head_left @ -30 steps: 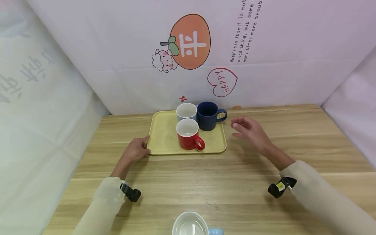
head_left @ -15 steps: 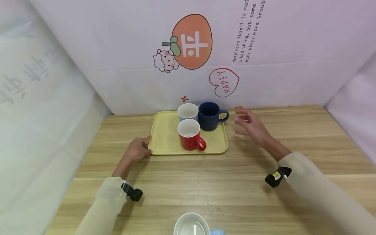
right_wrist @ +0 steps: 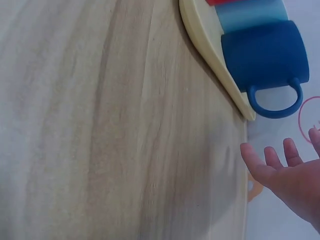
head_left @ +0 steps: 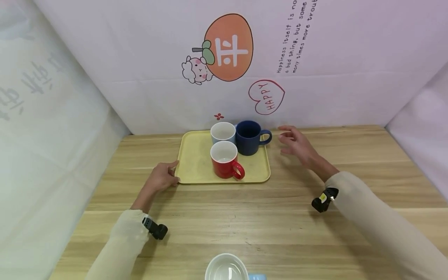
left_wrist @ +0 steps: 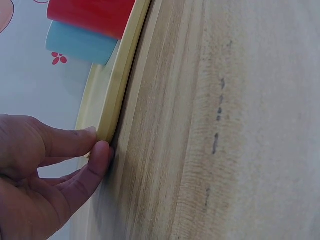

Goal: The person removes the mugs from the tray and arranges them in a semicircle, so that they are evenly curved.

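A yellow tray (head_left: 194, 155) lies at the back of the table, bearing three mugs. My left hand (head_left: 161, 177) grips its near left corner; in the left wrist view, thumb and finger (left_wrist: 101, 156) hold the tray's rim. The red mug (head_left: 223, 165) stands in front, its handle towards the near right. Behind it are a light blue mug (head_left: 223, 134), partly hidden, and a dark blue mug (head_left: 247, 142), whose handle juts over the tray's right edge. My right hand (head_left: 297, 147) hovers right of that handle, fingers spread and holding nothing, apart from the mug.
Another light blue mug (head_left: 226, 268), white inside, stands at the near edge of the view, partly cut off. A white printed cloth (head_left: 157, 70) hangs directly behind the table (head_left: 217, 217), and more cloth hangs at both sides.
My right hand has moved slightly farther back, towards the level of the dark blue mug's handle. The left hand, tray and mugs stay where they were.
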A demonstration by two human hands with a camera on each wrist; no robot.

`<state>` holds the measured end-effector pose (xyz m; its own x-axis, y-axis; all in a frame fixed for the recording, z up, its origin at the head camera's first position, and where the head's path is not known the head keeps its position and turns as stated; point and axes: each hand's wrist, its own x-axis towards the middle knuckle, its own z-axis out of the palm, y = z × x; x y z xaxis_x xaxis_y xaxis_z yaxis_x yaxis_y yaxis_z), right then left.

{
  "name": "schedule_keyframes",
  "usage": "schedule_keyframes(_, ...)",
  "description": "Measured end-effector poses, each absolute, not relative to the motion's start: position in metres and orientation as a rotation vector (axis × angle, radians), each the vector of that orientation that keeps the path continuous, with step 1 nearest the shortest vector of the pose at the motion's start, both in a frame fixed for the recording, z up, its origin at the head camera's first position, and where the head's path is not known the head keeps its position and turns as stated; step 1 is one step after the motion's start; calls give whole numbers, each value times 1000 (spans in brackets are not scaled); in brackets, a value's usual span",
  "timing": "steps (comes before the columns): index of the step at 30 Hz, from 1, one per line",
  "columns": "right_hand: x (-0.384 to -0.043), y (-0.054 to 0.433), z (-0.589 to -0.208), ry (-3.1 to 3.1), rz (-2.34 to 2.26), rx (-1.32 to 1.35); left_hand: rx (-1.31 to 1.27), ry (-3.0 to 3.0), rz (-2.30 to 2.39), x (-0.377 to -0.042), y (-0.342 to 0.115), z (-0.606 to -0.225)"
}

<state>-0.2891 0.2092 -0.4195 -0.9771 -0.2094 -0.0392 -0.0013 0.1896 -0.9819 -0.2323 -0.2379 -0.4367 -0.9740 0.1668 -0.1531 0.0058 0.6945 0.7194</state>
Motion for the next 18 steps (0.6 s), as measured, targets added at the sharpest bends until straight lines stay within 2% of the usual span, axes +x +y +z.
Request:
schedule_keyframes(9, -309, 208, -425, 2189, -1943, -175, 53, 2676, 1138, -230, -233, -439)
schedule_keyframes(18, -320, 198, -426, 2129, -1941, -167, 74, 2702, 1120, -232, -232, -437)
